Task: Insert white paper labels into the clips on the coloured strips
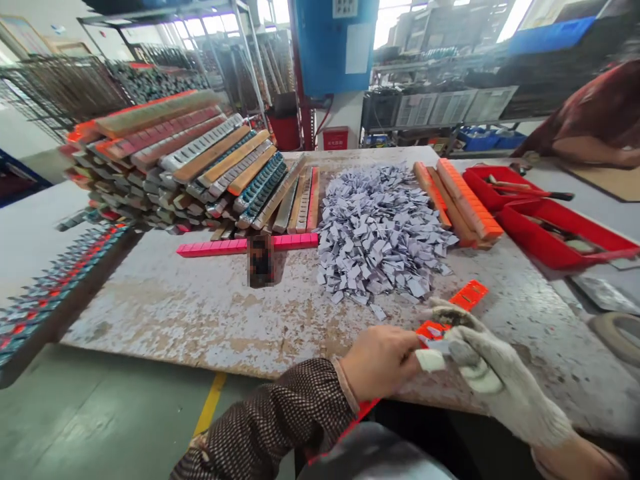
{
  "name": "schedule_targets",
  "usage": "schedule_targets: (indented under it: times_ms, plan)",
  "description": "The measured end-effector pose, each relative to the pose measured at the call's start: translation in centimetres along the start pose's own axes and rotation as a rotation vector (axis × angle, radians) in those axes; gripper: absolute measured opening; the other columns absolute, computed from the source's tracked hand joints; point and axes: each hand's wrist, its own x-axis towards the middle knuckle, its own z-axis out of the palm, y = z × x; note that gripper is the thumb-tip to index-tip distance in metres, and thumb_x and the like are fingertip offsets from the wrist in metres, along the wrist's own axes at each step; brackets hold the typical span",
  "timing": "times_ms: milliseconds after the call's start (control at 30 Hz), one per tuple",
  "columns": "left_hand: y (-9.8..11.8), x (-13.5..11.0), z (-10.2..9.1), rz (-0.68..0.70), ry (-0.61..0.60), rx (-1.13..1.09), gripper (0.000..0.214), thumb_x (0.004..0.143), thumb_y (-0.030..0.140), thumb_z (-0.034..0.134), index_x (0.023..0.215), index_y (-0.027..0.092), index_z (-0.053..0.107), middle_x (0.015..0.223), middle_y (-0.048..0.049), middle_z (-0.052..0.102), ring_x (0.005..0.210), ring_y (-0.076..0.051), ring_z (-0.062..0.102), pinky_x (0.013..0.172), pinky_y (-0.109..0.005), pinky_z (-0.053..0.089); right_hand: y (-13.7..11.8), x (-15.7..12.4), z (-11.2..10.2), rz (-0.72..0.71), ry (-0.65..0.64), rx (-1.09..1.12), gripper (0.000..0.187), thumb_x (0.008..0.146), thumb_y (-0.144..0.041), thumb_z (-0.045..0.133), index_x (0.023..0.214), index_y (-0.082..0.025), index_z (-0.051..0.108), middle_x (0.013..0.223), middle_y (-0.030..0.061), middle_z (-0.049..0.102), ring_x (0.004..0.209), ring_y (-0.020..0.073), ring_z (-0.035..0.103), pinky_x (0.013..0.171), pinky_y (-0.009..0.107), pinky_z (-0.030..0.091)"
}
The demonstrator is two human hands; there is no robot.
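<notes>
L hand [380, 360] gripping orange strip [467, 295], R hand [480, 353] pinching small pc over it

orange slotted strip [453, 310] | long, flat, angled across my bench edge | small grey tab [439, 345] | resting on it, pinched in my fingers

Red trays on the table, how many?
2: one red tray at the far right with a tool in it, the other red tray just nearer. More could be beyond the right edge.
</notes>
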Motion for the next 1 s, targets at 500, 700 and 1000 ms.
schedule_targets:
  times_ms: [500,700,1000]
  plan:
    - [-9.1,4.0,-4.9,-0.422,0.263,0.505,0.017,0.099,0.021,0.056,0.114,0.016,0.061,0.116,-0.0138,0.066,0.106,-0.029,0.066,0.092,-0.037,0.05,0.5,4.5,-3.1,-0.466,-0.02,-0.808,0.012,0.094,-0.017,0.055,0.094,-0.022,0.066,0.126,0.0128,0.067,0.129,0.0342,0.059,0.111,0.057,0.052]
    - [-9.3,2.9,-4.4,-0.402,0.3,0.361,0.012,0.099,0.017,0.053,0.105,0.017,0.063,0.11,-0.0121,0.071,0.103,-0.027,0.068,0.09,-0.035,0.05,0.1,5.6,-3.4,-0.581,-0.128,-0.934,0.011,0.097,-0.016,0.053,0.09,-0.018,0.062,0.12,0.0152,0.067,0.125,0.0338,0.058,0.101,0.053,0.057]
    - [-8.1,0.9,-4.1,-0.394,0.387,-0.169,0.018,0.096,0.031,0.054,0.099,0.017,0.065,0.081,-0.0015,0.07,0.073,-0.017,0.064,0.068,-0.026,0.048,0.2,6.1,-2.7,-0.542,-0.203,-0.902,0.011,0.088,-0.009,0.053,0.09,-0.016,0.062,0.116,0.0169,0.067,0.115,0.0333,0.062,0.096,0.053,0.058]
